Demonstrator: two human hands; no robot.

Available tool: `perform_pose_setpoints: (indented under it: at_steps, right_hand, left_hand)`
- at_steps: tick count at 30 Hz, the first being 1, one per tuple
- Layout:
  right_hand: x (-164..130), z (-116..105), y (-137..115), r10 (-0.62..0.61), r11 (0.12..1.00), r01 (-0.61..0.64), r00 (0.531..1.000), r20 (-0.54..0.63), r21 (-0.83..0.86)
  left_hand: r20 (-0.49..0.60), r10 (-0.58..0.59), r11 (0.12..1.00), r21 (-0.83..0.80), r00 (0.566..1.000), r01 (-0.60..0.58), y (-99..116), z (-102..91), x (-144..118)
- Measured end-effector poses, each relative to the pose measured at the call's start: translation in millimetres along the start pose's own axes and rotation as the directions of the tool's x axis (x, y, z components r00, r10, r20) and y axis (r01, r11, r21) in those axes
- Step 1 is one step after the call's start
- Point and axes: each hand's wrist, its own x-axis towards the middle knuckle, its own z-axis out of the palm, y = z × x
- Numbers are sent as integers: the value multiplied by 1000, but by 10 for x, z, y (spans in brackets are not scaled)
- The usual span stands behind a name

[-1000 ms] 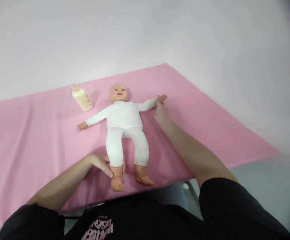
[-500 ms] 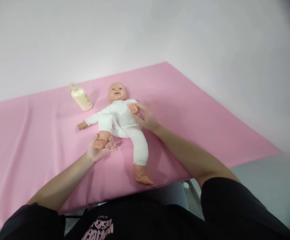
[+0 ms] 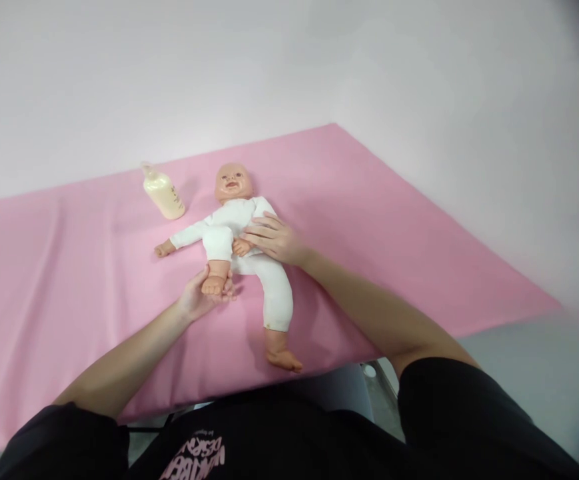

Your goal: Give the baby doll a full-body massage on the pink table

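White fabric covers the trunk and limbs of the doll [image 3: 236,215], which lies on its back on the pink cloth [image 3: 399,260], head away from the person. Its leg on the left side is bent — knee raised over the belly — and the left hand [image 3: 198,293] grasps it at the ankle, thumb on one side and fingers showing on the other, beneath the bare foot [image 3: 214,283]. Across the body, the right hand [image 3: 278,241] rests on the doll's other-side arm, fingers extended over the sleeve; that arm is folded over the trunk, its small hand [image 3: 242,247] poking out beside the bent knee. I cannot tell whether the right hand is closed around the arm, since the thumb is hidden. The remaining arm stretches out to the left, and the remaining leg reaches toward the cloth's near edge. Beyond the outstretched arm stands a pump bottle [image 3: 165,195] of pale yellow, near the head. Closest of all is the person's black shirt [image 3: 269,440] — pink lettering on its front.
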Motion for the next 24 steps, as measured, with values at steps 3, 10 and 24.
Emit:
perform_pose_setpoints:
  at_steps: [3, 10, 24]
  right_hand:
    - [-25, 19, 30, 23, 999, -22, 999, -30, 28]
    - [-87, 24, 167, 352, 924, -269, 878, -326, 273]
    - [-442, 242, 1093, 948, 283, -354, 246, -204, 891]
  left_hand:
    - [40, -29, 999, 47, 999, 28, -2, -41, -19]
    - [495, -233, 944, 324, 837, 71, -61, -202, -48]
    - [433, -582, 668, 738, 689, 100, 123, 69, -116]
